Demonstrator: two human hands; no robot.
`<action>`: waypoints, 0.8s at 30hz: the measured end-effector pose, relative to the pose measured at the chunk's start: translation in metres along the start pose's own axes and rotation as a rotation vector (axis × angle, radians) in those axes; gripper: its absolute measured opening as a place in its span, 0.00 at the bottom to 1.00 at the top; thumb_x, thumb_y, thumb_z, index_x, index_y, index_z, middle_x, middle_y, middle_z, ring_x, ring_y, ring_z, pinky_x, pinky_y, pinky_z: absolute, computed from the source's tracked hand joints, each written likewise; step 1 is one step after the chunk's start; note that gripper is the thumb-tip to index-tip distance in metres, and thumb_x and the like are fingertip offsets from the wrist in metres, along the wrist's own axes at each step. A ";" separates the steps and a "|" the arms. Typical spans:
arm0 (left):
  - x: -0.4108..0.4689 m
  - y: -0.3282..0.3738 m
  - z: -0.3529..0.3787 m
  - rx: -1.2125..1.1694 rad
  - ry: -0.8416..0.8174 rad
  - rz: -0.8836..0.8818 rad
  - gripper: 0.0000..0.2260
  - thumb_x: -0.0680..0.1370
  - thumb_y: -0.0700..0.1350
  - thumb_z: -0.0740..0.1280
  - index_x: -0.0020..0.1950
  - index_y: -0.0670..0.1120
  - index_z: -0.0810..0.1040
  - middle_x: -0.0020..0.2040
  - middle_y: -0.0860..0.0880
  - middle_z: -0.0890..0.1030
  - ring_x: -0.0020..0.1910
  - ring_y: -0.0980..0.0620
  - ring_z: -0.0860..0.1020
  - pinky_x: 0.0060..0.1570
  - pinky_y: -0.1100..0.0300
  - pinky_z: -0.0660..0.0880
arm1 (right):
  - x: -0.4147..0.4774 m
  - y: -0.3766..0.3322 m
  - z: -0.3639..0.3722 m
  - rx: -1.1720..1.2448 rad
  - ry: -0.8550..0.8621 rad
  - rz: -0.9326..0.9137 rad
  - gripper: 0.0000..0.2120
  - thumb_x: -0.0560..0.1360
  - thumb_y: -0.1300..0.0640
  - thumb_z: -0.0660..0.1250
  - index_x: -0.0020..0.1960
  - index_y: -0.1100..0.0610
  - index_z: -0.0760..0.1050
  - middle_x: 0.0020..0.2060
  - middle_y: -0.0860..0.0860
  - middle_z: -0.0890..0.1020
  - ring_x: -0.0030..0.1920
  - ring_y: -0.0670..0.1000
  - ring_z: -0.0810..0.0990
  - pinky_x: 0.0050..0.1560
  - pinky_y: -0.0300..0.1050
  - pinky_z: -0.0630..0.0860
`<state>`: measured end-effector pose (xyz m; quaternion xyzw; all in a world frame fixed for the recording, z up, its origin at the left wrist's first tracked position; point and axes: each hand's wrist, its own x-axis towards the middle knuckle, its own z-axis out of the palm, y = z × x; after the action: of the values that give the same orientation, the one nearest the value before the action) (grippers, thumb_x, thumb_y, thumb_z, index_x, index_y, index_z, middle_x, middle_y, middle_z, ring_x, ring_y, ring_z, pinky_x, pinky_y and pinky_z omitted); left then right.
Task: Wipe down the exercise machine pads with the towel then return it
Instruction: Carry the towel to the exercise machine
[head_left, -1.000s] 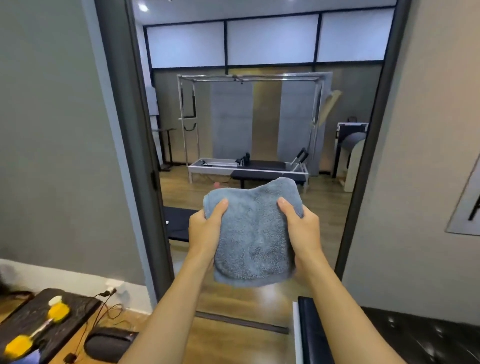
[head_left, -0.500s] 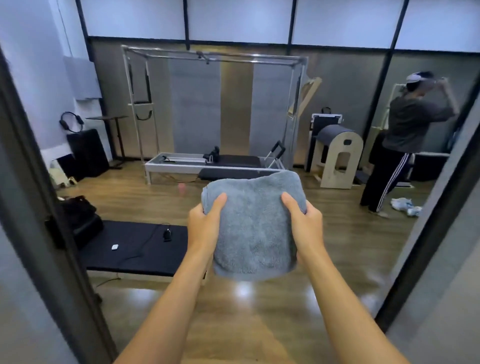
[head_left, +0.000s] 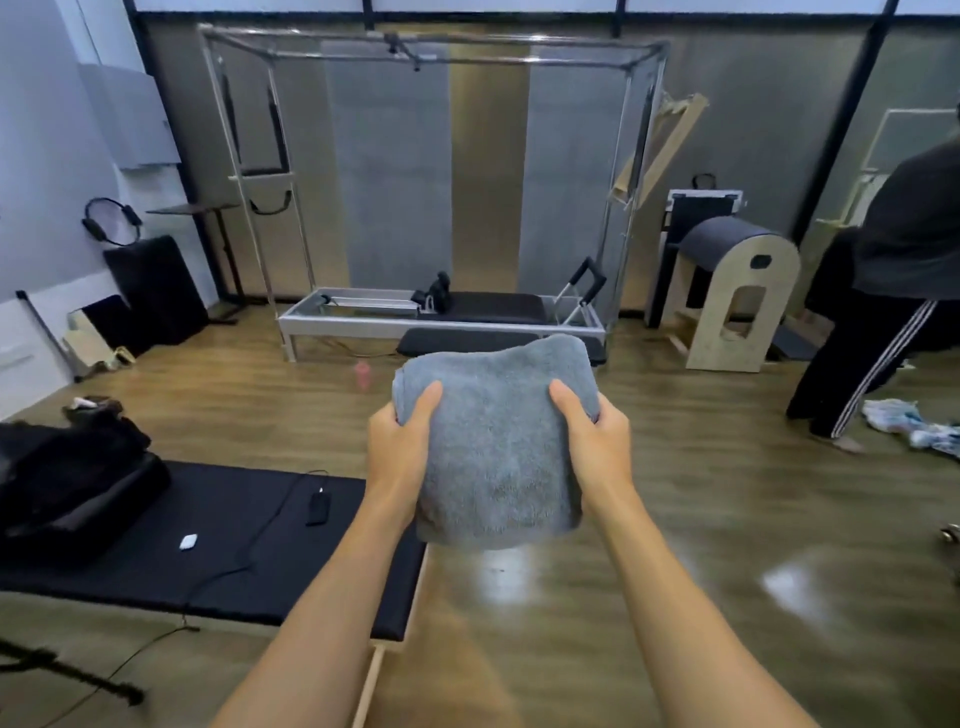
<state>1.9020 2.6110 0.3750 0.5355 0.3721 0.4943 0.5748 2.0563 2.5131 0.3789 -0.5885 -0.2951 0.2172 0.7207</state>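
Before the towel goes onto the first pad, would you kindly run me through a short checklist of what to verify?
1. Towel held in both hands: ok, left hand and right hand grip its sides.
2. Towel folded, not trailing: ok.
3. Floor path to the exercise machine: not fully ok, a pink object stands on the way.
4. Machine pad free of items: ok as far as visible.
5. Other person clear of the route: ok, off to the right.
6. Towel damp or dry: cannot tell.
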 end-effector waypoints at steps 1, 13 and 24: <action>0.028 -0.008 0.010 -0.004 0.009 -0.002 0.11 0.73 0.56 0.71 0.48 0.50 0.83 0.44 0.53 0.86 0.43 0.54 0.85 0.38 0.57 0.81 | 0.028 0.008 0.005 -0.003 -0.004 0.000 0.11 0.73 0.46 0.71 0.48 0.53 0.81 0.41 0.47 0.86 0.42 0.46 0.85 0.35 0.38 0.78; 0.353 -0.110 0.137 0.029 0.004 -0.036 0.15 0.70 0.58 0.71 0.45 0.46 0.83 0.42 0.49 0.86 0.43 0.50 0.85 0.45 0.47 0.82 | 0.361 0.121 0.062 -0.071 0.043 0.071 0.10 0.73 0.47 0.71 0.46 0.54 0.80 0.41 0.48 0.86 0.43 0.48 0.85 0.37 0.39 0.79; 0.629 -0.212 0.228 0.035 0.108 -0.114 0.16 0.70 0.57 0.72 0.45 0.44 0.83 0.42 0.49 0.86 0.42 0.50 0.85 0.38 0.54 0.82 | 0.657 0.235 0.124 -0.104 -0.094 0.162 0.14 0.71 0.43 0.71 0.47 0.52 0.80 0.42 0.47 0.86 0.43 0.48 0.85 0.45 0.51 0.81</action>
<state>2.3040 3.1754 0.2646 0.4960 0.4409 0.4822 0.5719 2.4603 3.0861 0.2774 -0.6362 -0.2905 0.2866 0.6548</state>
